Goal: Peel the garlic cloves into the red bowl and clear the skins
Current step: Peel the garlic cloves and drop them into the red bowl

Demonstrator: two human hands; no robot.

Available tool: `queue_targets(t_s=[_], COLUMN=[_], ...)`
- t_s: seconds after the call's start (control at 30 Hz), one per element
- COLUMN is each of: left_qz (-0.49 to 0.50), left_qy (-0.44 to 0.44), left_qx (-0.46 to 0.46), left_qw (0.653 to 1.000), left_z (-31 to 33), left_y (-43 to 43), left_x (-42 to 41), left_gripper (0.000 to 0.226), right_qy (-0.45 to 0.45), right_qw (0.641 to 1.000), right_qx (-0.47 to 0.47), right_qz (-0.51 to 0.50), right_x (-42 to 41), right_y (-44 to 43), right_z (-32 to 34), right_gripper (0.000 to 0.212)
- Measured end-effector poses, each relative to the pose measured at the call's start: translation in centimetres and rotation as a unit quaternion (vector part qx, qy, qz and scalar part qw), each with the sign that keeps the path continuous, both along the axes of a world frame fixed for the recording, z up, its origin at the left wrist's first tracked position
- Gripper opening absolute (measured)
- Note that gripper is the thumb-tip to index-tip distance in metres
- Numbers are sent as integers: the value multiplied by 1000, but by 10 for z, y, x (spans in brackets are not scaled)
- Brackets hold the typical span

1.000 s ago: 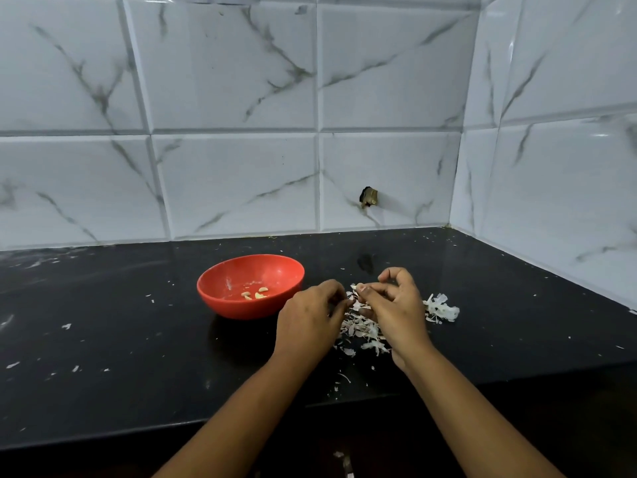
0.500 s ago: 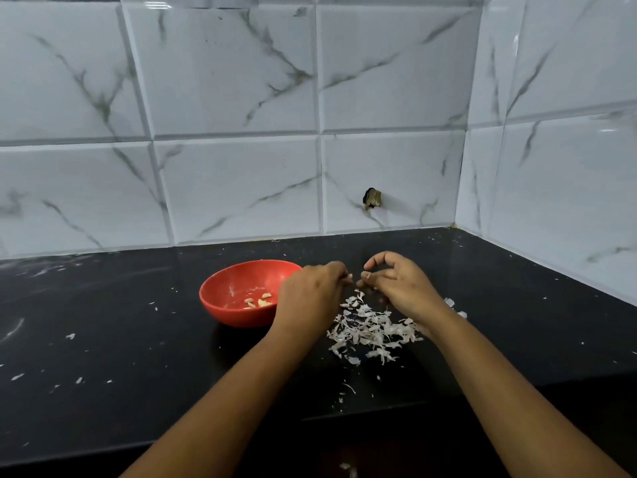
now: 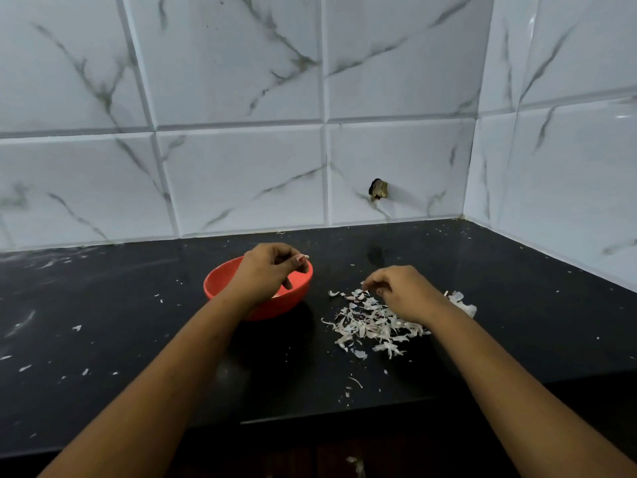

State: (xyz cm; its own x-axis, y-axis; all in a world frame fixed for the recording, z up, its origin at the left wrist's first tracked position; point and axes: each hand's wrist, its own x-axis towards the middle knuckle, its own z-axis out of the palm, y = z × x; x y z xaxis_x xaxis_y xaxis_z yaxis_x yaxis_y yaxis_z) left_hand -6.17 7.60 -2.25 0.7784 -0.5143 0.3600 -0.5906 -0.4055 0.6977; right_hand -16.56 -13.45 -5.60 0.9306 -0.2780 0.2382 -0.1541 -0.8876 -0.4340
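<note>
left grip: left hand (image 3: pixel 267 274) has its fingers curled, tips pinching a small pale piece (image 3: pixel 302 257); clove or skin, cannot tell
left position: held over the red bowl (image 3: pixel 220 284), covering most of its opening; the pale piece sits above the far rim
right grip: right hand (image 3: pixel 403 291) is palm down with fingers curled, tips at the far edge of the skins pile (image 3: pixel 372 326); cannot tell if it holds a skin or just touches
right position: over the back half of the pile, forearm crossing its right side
red bowl: upright on the desk (image 3: pixel 103 305), just left of the pile, not touching it; contents mostly hidden by the left hand
skins pile: loose heap of thin white and pale purple flakes, spread toward the near edge
white clump (image 3: pixel 465 305): bigger papery bit just right of the right wrist, at the edge of the pile
stray flakes (image 3: pixel 76 328): scattered over the left of the desk, well apart from the bowl
desk: black, glossy, runs into a corner at right
wall (image 3: pixel 241 98): white marble-look tiles, small dark stub (image 3: pixel 378 190) low on it behind the pile
below desk edge: one more skin scrap (image 3: pixel 356 465), blurred
</note>
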Motion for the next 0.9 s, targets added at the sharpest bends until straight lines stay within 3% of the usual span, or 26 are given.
queue_targets(t_s=[0.13,0.4,0.47,0.57,0.7,0.8,0.9], left_qz=[90,171,174,172,99,-11,-54], left_qy=[4,1,-9,-43,-128,-148,-123], left_qx=[120,261,258,229,77,18,49], left_qw=[989,950,950,957,984,989,990], left_z=[-3,0,-1,-2,-2,-8,-29], left_y=[13,19,17,10,-7,-33,-56], left_x=[21,35,34,28,5,-21,-28], left_gripper=[19,18,10,22,28,19,22], right_qy=[42,20,14,-5,-55,-101,-128], right_qw=[996,999,999,1000,991,956,917], right_qx=[-77,-45,-37,0,119,274,378], right_qz=[14,-9,-14,-22,-21,-5,14], right_x=[11,18,18,18,14,8,2], right_y=[10,6,5,3,2,5,11], right_z=[-3,-11,-10,-7,-3,0,2], right_gripper=[45,22,21,18,16,16,18])
